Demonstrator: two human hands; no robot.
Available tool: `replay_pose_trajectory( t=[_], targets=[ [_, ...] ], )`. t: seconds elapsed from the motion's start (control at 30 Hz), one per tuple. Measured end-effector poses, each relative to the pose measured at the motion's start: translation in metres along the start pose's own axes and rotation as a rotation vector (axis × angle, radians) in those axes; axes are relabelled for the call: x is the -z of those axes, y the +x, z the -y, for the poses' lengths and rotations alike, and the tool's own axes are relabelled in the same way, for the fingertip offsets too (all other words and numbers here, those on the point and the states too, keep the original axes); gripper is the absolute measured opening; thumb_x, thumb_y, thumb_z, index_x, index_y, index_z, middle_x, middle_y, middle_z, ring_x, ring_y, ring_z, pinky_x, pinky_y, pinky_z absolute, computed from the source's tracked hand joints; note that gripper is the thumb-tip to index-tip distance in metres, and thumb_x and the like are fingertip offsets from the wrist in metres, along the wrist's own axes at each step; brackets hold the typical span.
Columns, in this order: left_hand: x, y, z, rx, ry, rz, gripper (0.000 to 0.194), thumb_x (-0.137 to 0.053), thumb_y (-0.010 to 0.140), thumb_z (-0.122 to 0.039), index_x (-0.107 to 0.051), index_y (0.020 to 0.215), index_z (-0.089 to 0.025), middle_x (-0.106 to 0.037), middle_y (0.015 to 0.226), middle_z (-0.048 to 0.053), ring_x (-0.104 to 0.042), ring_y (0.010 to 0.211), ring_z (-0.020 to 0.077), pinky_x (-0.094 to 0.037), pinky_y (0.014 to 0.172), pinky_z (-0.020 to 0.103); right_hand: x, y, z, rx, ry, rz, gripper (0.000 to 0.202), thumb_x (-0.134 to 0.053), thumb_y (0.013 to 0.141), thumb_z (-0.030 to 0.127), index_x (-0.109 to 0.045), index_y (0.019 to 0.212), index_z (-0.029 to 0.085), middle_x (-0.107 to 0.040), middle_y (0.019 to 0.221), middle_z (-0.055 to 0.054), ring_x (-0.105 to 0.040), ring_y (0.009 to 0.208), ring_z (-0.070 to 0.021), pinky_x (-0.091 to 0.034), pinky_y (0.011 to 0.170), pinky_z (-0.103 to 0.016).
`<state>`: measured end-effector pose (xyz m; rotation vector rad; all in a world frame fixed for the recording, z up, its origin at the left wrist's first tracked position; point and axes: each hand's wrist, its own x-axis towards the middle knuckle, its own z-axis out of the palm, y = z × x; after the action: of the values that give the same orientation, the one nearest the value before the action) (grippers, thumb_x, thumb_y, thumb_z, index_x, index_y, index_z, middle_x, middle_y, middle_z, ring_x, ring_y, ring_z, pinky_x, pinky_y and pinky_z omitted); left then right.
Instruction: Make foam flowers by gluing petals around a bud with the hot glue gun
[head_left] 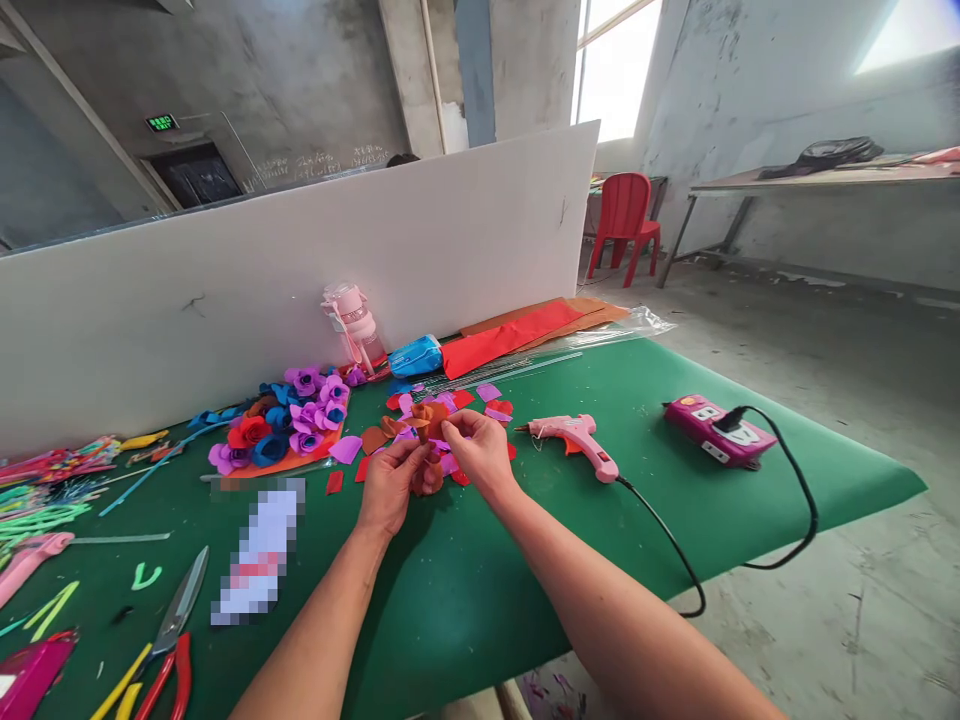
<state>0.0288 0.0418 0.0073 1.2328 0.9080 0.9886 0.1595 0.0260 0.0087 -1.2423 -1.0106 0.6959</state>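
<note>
Over the green table (450, 600), my left hand (391, 486) pinches a small brown flower (424, 424) from below and the left. My right hand (477, 450) closes its fingertips on a brown petal at the flower's right side. Loose petals in purple, red and brown (346, 449) lie beneath and around both hands. To the right of my right hand, a pink glue gun (577, 438) rests on the table, its nozzle toward the hand. Finished-looking purple, blue and red flowers (272, 437) are heaped to the left.
Scissors (180, 605), red-handled pliers (175, 680) and colourful stems (56, 485) lie left. A pink bottle (356, 328), blue packet (416, 356) and red sheets (510, 338) stand or lie by the white partition (450, 240). A corded pink box (716, 430) sits right.
</note>
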Motion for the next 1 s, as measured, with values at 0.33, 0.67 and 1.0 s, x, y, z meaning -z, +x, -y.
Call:
replay_pose_trajectory(
  t=[0.33,0.67,1.0],
  targets=[
    [-0.001,0.000,0.001,0.024,0.017,-0.019,0.028,-0.076,0.065,-0.040,-0.067,0.073,-0.014,-0.061,0.056,0.000,-0.050,0.044,0.0089,-0.037,0.042,0.021,-0.002,0.001,-0.005,-0.010,0.056,0.054,0.017,-0.051,0.073,0.031,-0.058,0.064,0.019,-0.061,0.059,0.002,-0.056,0.057,-0.0130,-0.040,0.055,-0.022],
    [-0.001,0.001,0.002,0.013,-0.010,-0.042,0.030,-0.078,0.062,-0.040,-0.068,0.075,-0.014,-0.064,0.061,0.001,-0.051,0.045,0.0084,-0.039,0.042,0.021,-0.003,0.001,-0.007,-0.003,0.085,0.088,0.017,-0.052,0.073,0.032,-0.058,0.065,0.019,-0.060,0.060,0.002,-0.057,0.058,-0.0135,-0.042,0.057,-0.023],
    [0.000,0.003,0.006,0.009,-0.056,-0.075,0.032,-0.080,0.059,-0.040,-0.068,0.073,-0.015,-0.067,0.064,0.001,-0.051,0.044,0.0085,-0.040,0.040,0.021,-0.005,0.002,-0.011,-0.011,0.193,0.133,0.020,-0.056,0.073,0.037,-0.058,0.067,0.018,-0.066,0.064,-0.001,-0.062,0.061,-0.0161,-0.046,0.059,-0.025]
  ],
)
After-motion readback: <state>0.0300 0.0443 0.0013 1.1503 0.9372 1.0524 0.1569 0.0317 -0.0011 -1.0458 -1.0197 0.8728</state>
